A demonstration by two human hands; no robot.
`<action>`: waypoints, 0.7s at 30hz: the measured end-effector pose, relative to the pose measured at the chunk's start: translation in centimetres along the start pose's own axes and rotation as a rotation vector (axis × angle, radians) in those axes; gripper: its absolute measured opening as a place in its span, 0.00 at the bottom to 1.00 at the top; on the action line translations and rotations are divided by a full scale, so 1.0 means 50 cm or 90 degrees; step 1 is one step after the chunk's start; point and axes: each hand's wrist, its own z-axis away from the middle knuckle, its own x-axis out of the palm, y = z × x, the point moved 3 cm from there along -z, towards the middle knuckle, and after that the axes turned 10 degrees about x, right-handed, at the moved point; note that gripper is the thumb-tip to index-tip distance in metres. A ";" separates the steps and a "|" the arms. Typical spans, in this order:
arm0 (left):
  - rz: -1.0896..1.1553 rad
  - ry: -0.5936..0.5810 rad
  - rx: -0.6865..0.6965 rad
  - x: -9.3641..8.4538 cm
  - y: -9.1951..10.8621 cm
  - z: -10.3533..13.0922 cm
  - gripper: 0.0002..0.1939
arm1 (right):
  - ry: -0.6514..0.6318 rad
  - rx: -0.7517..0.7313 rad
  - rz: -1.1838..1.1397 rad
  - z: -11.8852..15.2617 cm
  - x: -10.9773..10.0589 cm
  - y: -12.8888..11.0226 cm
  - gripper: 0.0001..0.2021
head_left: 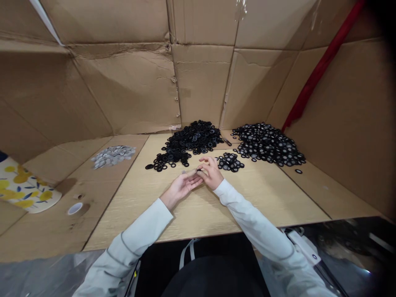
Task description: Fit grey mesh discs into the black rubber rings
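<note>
Both of my hands meet over the middle of the wooden board. My left hand lies palm up, its fingertips by a small dark piece. Thumb and index finger of my right hand pinch that dark piece, whose details are too small to make out. Just beyond my hands is a heap of black rings. A small cluster of black rings with light centres lies beside my right hand. Farther right spreads a large pile of similar filled rings. Flat grey discs form a pile at the left.
Cardboard walls enclose the back and sides. A roll of tape and a floral-patterned container stand at the left. Small metal tweezers or clippers lie between the black piles. A red strip hangs at the right.
</note>
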 end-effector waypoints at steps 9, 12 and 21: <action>-0.358 0.060 0.264 -0.022 0.040 -0.018 0.11 | -0.076 0.042 0.209 -0.013 0.001 0.032 0.11; -0.650 0.142 0.415 -0.050 0.089 -0.031 0.04 | -0.001 0.241 0.261 -0.028 -0.027 0.092 0.11; -1.268 0.115 0.395 -0.093 0.130 -0.065 0.14 | -0.075 0.309 0.373 -0.038 -0.050 0.129 0.13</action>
